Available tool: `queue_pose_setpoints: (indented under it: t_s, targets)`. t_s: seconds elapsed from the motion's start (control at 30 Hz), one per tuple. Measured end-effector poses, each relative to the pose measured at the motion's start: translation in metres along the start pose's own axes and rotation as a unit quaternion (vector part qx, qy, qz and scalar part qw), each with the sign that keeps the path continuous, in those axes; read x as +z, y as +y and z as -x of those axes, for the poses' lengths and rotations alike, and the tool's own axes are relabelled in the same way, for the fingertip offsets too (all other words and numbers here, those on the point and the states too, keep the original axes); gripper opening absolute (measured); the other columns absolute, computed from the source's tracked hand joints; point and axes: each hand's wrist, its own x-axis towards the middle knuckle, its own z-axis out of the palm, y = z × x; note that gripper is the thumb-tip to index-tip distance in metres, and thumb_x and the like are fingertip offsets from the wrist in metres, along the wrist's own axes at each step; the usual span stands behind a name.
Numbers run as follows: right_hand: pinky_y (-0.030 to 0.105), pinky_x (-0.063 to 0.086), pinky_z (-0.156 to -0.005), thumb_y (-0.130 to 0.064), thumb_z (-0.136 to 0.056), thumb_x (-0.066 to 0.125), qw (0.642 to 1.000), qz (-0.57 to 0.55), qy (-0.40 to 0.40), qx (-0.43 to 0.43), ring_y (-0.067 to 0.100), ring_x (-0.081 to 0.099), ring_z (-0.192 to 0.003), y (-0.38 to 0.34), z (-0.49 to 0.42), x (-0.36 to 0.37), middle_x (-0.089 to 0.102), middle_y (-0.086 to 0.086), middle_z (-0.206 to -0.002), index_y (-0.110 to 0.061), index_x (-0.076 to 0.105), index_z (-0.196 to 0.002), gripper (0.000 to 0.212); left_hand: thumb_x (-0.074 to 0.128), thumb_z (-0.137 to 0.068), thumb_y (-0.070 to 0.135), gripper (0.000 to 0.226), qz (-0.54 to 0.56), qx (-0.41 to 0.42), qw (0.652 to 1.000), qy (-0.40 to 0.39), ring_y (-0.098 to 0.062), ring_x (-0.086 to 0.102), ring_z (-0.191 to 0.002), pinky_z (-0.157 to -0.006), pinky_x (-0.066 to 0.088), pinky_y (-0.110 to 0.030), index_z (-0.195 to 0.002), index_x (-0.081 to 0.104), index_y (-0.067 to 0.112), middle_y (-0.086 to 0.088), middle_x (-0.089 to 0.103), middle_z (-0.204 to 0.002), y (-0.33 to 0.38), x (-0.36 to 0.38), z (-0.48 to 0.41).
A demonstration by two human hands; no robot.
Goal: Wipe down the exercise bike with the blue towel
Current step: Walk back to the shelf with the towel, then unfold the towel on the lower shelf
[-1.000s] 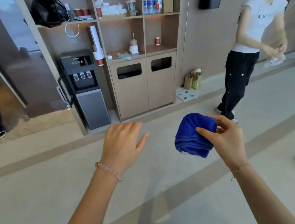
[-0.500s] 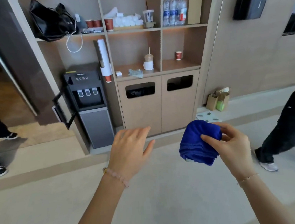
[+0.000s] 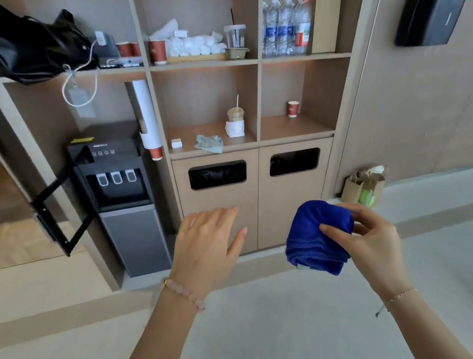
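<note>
Shelf (image 3: 203, 65) — tray (image 3: 196, 58) of towels (image 3: 191, 45); blue towel (image 3: 316, 238)

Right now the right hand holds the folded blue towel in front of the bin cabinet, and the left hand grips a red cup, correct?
No. The head view shows the left hand open and holding nothing. The rest stands: the right hand holds the folded blue towel in front of the bin cabinet.

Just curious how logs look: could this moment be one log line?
right hand: grips blue towel | left hand: open, empty | bike: not in view
</note>
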Motion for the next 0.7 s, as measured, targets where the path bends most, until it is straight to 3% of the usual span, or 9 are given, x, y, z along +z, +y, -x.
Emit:
queue_pose_setpoints:
  t_s: [0.33, 0.7]
  targets:
    - [0.037, 0.059, -0.071, -0.012, -0.074, 0.078, 0.999, -0.014, -0.031, -0.023, 0.016, 0.066, -0.088, 0.043, -0.209, 0.079, 0.07, -0.007, -0.091, -0.027, 0.067, -0.098, 0.031, 0.036, -0.089, 0.042, 0.045, -0.019, -0.016, 1.0, 0.019, -0.02, 0.066, -0.081, -0.076, 0.052, -0.04, -0.11, 0.063, 0.014, 0.001, 0.07, -0.093, -0.076, 0.094, -0.177]
    - [0.038, 0.059, -0.073, -0.011, -0.073, 0.078, 0.994, -0.05, -0.093, -0.037, 0.012, 0.066, -0.083, 0.074, -0.362, 0.169, 0.07, -0.009, -0.088, -0.035, 0.065, -0.093, 0.034, 0.039, -0.089, 0.04, 0.039, -0.064, -0.064, 0.996, 0.016, -0.021, 0.065, -0.075, -0.072, 0.052, -0.038, -0.104, 0.065, 0.014, 0.002, 0.069, -0.089, -0.155, 0.169, -0.261]
